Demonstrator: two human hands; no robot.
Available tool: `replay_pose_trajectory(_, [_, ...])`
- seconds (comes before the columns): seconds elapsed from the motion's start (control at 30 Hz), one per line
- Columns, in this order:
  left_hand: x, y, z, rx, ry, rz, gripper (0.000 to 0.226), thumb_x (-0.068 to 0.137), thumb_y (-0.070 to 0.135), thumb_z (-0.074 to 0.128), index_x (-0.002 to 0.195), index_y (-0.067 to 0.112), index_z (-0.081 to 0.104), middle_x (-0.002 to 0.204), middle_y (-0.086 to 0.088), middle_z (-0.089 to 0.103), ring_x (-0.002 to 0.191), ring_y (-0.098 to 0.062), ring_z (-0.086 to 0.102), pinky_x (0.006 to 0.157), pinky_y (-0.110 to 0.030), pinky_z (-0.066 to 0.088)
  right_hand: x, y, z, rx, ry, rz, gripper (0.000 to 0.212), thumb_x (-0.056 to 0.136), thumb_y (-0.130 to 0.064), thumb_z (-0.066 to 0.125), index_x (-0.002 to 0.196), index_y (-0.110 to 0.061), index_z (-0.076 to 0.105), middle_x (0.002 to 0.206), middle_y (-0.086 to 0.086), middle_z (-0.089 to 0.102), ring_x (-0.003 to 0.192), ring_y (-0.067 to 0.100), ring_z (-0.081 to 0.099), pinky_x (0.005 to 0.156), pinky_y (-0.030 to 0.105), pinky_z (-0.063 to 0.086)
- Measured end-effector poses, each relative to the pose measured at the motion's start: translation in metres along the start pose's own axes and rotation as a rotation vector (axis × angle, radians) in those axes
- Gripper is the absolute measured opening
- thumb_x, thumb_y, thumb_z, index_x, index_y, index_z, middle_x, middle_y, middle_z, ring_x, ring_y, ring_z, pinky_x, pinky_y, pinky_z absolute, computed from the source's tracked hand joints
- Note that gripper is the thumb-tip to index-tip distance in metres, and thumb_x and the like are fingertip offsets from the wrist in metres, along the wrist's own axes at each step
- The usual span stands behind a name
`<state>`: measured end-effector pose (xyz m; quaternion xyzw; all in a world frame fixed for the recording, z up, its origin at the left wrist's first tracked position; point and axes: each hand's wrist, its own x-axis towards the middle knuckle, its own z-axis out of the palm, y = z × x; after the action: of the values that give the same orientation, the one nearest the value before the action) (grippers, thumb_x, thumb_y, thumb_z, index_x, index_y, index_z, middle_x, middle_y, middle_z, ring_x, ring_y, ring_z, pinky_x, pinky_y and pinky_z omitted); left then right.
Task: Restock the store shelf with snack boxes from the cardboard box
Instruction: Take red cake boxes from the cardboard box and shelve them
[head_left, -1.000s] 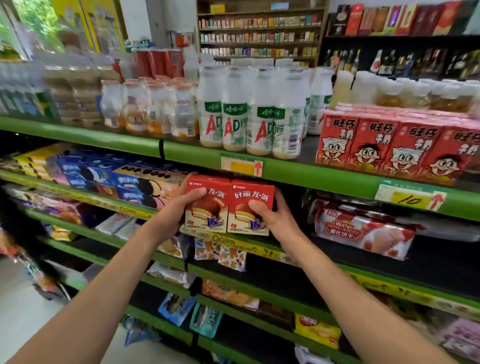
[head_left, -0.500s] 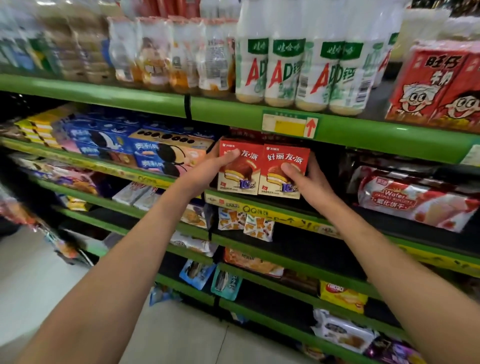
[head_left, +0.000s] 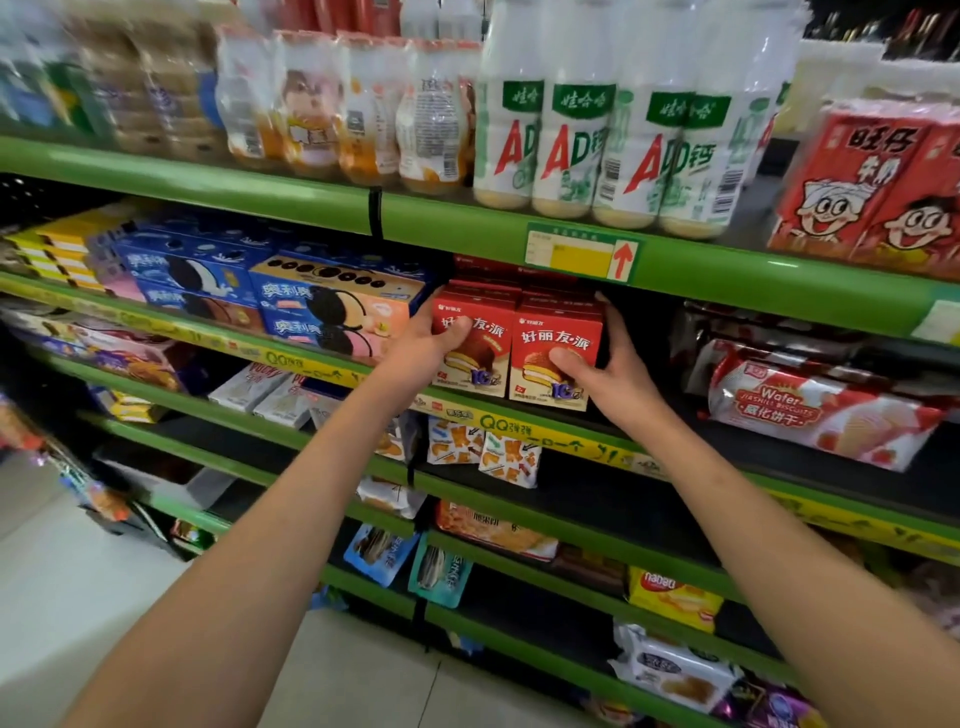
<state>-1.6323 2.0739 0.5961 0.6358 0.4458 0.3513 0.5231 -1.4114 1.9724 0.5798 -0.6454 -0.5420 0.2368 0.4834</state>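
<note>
While both hands (head_left: 524, 353) grip two red boxes (head_left: 514, 348) — at the shelf edge (head_left: 545, 423).

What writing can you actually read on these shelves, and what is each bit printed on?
"好丽友·派": red snack box gripped by the right hand; its neighbour, under the left hand, is part covered.
"AD钙", "娃哈哈": white bottles.
"旺仔": red cartons.
"奥利奥": blue cookie boxes.
"Wafer": strawberry pack.
"QQ": yellow shelf strip.
"nabati": yellow pack.
Price tag: unreadable.
</note>
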Motion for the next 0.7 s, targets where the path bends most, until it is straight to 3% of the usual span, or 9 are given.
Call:
replay_pose_trajectory(0.1, [-0.003, 0.0, 0.002, 0.129, 0.124, 0.112, 0.053, 0.097, 0.029, 0.059, 0.145, 0.021, 0.038, 0.108, 0.015, 0.058, 0.111, -0.015, 0.057, 0.094, -0.031, 0.05, -0.001, 0.001, 0.004, -0.041, 0.013, -0.009, 0.104, 0.064, -0.077, 0.072, 0.147, -0.051, 0.015, 0.145, -0.01, 0.048, 0.126, 0.009, 0.053, 0.104, 0.044, 0.049])
replay_pose_trajectory(0.17, [-0.009, 0.002, 0.007, 0.278, 0.219, 0.235, 0.054, 0.097, 0.014, 0.057, 0.146, 0.021, 0.036, 0.11, 0.016, 0.053, 0.106, -0.01, 0.051, 0.086, -0.02, 0.046, -0.001, 0.001, 0.006, -0.051, 0.019, -0.006, 0.103, 0.064, -0.077, 0.072, 0.146, -0.051, 0.017, 0.142, -0.013, 0.05, 0.123, 0.007, 0.056, 0.102, 0.043, 0.05])
replay_pose_trajectory(0.23, [-0.014, 0.001, 0.012, 0.486, 0.296, 0.35, 0.058, 0.095, 0.005, 0.053, 0.148, 0.021, 0.035, 0.131, 0.003, 0.051, 0.11, -0.014, 0.047, 0.093, -0.028, 0.041, -0.001, 0.002, 0.007, -0.062, 0.03, 0.004, 0.101, 0.063, -0.078, 0.071, 0.145, -0.05, 0.019, 0.139, -0.014, 0.052, 0.119, 0.006, 0.057, 0.101, 0.043, 0.051])
replay_pose_trajectory(0.33, [-0.017, 0.0, 0.018, 0.757, 0.304, 0.471, 0.065, 0.088, -0.006, 0.05, 0.148, 0.015, 0.036, 0.153, -0.012, 0.031, 0.138, -0.031, 0.034, 0.109, -0.045, 0.035, -0.001, 0.004, 0.008, -0.119, 0.061, 0.029, 0.099, 0.062, -0.08, 0.069, 0.142, -0.048, 0.022, 0.135, -0.013, 0.055, 0.116, 0.009, 0.059, 0.1, 0.042, 0.051])
replay_pose_trajectory(0.5, [-0.014, 0.006, 0.021, 1.172, 0.228, 0.686, 0.072, 0.08, 0.008, 0.061, 0.148, 0.008, 0.035, 0.152, -0.015, 0.036, 0.148, -0.033, 0.017, 0.121, -0.049, 0.006, 0.0, 0.002, 0.013, -0.239, 0.12, -0.019, 0.094, 0.063, -0.073, 0.071, 0.141, -0.037, 0.032, 0.137, -0.004, 0.054, 0.124, 0.018, 0.054, 0.104, 0.049, 0.046])
replay_pose_trajectory(0.7, [0.003, 0.026, 0.022, 1.31, 0.041, 0.623, 0.084, 0.084, 0.024, 0.062, 0.153, 0.007, 0.018, 0.154, -0.017, 0.032, 0.146, -0.034, 0.021, 0.121, -0.051, 0.011, 0.01, -0.003, 0.025, -0.241, 0.134, -0.003, 0.095, 0.066, -0.054, 0.084, 0.142, -0.024, 0.035, 0.136, 0.002, 0.054, 0.124, 0.021, 0.054, 0.104, 0.046, 0.046])
